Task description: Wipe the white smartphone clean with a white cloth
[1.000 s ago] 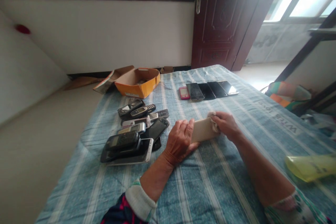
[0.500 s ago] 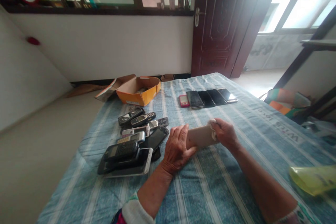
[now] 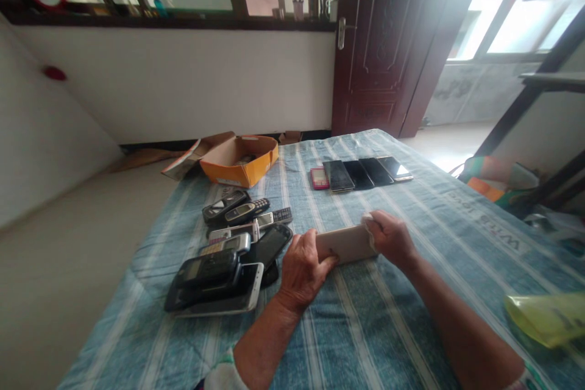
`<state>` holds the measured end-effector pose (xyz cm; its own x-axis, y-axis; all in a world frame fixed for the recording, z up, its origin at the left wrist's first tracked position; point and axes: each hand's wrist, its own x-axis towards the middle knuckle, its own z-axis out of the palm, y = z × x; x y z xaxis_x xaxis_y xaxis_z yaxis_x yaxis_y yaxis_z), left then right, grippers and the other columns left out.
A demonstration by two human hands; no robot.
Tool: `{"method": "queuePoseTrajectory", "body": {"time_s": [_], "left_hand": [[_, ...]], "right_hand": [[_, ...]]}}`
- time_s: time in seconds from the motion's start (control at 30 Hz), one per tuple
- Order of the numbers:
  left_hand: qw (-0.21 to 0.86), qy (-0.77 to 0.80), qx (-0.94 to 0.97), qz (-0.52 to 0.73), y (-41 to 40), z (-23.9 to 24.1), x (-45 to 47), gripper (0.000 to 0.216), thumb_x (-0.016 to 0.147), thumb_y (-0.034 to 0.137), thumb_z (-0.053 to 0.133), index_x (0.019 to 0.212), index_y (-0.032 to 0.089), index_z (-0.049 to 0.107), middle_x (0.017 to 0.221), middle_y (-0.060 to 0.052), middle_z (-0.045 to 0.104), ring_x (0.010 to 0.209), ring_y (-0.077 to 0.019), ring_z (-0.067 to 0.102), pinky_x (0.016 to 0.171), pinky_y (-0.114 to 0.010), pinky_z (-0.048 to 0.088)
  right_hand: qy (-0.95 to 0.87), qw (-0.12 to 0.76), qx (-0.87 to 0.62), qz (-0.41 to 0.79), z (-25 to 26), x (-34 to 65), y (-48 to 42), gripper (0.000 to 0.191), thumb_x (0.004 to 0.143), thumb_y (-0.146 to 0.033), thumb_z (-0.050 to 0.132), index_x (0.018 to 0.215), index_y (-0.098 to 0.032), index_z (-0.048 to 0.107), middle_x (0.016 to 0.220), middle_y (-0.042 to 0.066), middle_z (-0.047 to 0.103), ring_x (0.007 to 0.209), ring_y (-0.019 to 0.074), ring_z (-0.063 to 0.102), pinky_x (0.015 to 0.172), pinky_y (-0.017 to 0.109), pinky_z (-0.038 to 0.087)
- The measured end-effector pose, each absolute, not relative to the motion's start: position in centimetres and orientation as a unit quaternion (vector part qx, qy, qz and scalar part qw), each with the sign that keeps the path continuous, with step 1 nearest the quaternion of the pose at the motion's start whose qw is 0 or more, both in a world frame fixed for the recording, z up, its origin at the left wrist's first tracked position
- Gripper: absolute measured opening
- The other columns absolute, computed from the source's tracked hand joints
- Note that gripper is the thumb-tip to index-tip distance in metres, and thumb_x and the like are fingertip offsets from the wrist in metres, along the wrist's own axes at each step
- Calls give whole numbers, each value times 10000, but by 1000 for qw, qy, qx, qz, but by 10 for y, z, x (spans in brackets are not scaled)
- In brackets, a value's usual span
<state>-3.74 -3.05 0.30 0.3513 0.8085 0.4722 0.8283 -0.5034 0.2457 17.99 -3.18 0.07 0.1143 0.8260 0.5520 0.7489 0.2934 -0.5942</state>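
Note:
Both my hands hold a beige smartphone (image 3: 345,242) just above the striped blue cloth. My left hand (image 3: 301,268) grips its left end with curled fingers. My right hand (image 3: 388,239) closes round its right end and also pinches a small white cloth (image 3: 368,222) against the phone. To the left of my hands lies a pile of old mobile phones (image 3: 231,244), several of them stacked. Farther back a row of dark smartphones (image 3: 365,172) lies side by side, with a small pink phone (image 3: 319,178) at its left end.
The table is covered by a blue striped cloth (image 3: 365,329). An open orange cardboard box (image 3: 240,160) stands at the far left corner. A yellow-green translucent plastic object (image 3: 546,317) lies at the right edge. A dark wooden door (image 3: 388,42) stands behind.
The beige phone has been tilted so its face shows less and its long edge more. My left hand has shifted round its end. The view has dipped slightly.

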Motion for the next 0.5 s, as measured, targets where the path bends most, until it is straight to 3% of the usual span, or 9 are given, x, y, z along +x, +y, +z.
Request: {"method": "queuePoseTrajectory", "body": {"time_s": [0.33, 0.5], "left_hand": [[50, -478, -826, -294, -30, 0, -38, 511, 650, 350, 806, 1027, 134, 535, 826, -48, 641, 771, -234, 601, 679, -329, 517], [56, -476, -826, -297, -29, -4, -38, 515, 662, 337, 798, 1051, 136, 527, 836, -48, 638, 769, -233, 598, 676, -332, 513]], "right_hand": [[-654, 420, -599, -193, -6, 179, -30, 296, 960, -259, 399, 756, -193, 603, 691, 35, 580, 644, 147, 490, 617, 254, 326], [-700, 354, -580, -220, 0, 166, -36, 306, 956, -226, 403, 717, -192, 591, 693, 42, 579, 658, 162, 483, 650, 273, 328]]}}
